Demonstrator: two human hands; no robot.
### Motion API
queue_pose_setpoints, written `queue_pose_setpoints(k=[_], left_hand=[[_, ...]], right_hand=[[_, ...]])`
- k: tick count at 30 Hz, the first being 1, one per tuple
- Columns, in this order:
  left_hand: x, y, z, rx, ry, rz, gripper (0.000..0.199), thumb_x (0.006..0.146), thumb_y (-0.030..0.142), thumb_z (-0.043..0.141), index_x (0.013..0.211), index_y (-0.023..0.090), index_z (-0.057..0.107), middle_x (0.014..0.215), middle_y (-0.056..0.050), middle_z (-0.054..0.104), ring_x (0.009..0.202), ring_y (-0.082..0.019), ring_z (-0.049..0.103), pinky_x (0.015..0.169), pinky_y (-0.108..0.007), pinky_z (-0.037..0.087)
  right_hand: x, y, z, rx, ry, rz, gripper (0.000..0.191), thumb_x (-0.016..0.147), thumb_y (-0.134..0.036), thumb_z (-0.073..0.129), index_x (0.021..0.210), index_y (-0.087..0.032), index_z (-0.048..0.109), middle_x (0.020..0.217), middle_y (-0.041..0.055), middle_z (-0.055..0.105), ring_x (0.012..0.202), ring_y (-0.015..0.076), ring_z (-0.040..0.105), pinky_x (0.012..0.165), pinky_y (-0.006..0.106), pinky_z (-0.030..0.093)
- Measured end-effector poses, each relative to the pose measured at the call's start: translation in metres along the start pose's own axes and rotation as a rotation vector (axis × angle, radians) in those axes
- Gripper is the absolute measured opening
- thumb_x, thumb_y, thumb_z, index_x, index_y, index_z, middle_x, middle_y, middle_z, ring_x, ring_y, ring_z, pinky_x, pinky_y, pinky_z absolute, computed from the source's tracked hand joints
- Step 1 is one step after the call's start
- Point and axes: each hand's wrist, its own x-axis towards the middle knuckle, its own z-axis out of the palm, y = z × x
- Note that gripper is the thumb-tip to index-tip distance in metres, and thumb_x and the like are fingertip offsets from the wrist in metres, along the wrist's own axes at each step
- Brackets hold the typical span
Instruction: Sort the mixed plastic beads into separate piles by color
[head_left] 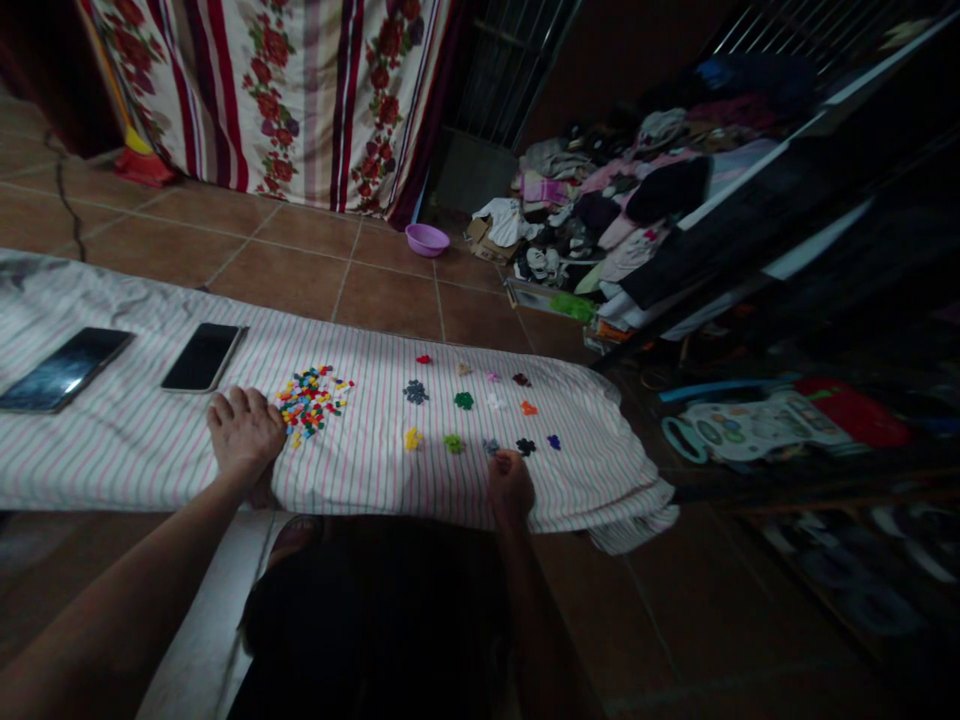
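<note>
My left hand [246, 432] rests palm down on the striped cloth [360, 480], fingers stretched forward, at the left edge of a mixed pile of small coloured pieces [311, 400]. My right hand [511, 488] has its fingers pinched together just below a small grey heap [490, 446]; whether a piece is between the fingertips is hidden. Around it lie other heaps sorted by colour: yellow [412, 438], light green [453, 443], black [526, 447] and blue [554, 441]. Farther back are dark grey [415, 391], dark green [464, 400], white [496, 401], orange [529, 408] and red [424, 359] ones.
Two dark-screened devices, a phone [202, 358] and a larger one [66, 370], lie on the cloth at left. Beyond, a purple basin [427, 240] stands on the tiled floor by a floral curtain [315, 100]. Piled clothes [600, 200] fill the back right.
</note>
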Motion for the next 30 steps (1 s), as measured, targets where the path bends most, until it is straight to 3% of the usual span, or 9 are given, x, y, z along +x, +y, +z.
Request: queue_pose_setpoints(k=[3, 15, 23, 30], left_hand=[[0.000, 0.000, 0.001, -0.021, 0.000, -0.005, 0.054, 0.091, 0.031, 0.031, 0.129, -0.002, 0.052, 0.137, -0.033, 0.049, 0.136, -0.048, 0.037, 0.105, -0.062, 0.036], [0.003, 0.001, 0.007, 0.015, -0.042, -0.067, 0.058, 0.091, 0.032, 0.030, 0.134, 0.000, 0.050, 0.146, -0.030, 0.046, 0.142, -0.045, 0.034, 0.110, -0.060, 0.032], [0.004, 0.001, 0.007, -0.006, -0.060, -0.080, 0.060, 0.090, 0.033, 0.031, 0.135, -0.002, 0.049, 0.147, -0.030, 0.045, 0.144, -0.044, 0.031, 0.113, -0.058, 0.029], [0.005, 0.000, 0.007, 0.032, -0.063, -0.062, 0.059, 0.093, 0.033, 0.028, 0.134, -0.003, 0.049, 0.146, -0.031, 0.046, 0.143, -0.045, 0.033, 0.112, -0.056, 0.031]], right_hand=[[-0.004, 0.000, -0.001, -0.045, 0.011, -0.092, 0.024, 0.084, -0.029, 0.045, 0.088, -0.019, 0.067, 0.087, 0.0079, 0.069, 0.079, 0.0204, 0.060, 0.068, 0.029, 0.040], [0.000, 0.008, 0.005, -0.049, 0.012, -0.126, 0.036, 0.084, -0.034, 0.041, 0.094, -0.017, 0.071, 0.091, 0.0123, 0.068, 0.083, 0.0245, 0.059, 0.069, 0.033, 0.042], [0.000, 0.012, 0.005, 0.042, 0.051, -0.207, 0.049, 0.087, -0.049, 0.035, 0.091, -0.018, 0.072, 0.091, 0.0147, 0.070, 0.087, 0.0269, 0.062, 0.076, 0.038, 0.048], [-0.002, -0.016, 0.006, 0.154, 0.018, -0.287, 0.046, 0.087, -0.050, 0.039, 0.090, -0.017, 0.071, 0.089, 0.0139, 0.069, 0.084, 0.0260, 0.064, 0.078, 0.040, 0.051]])
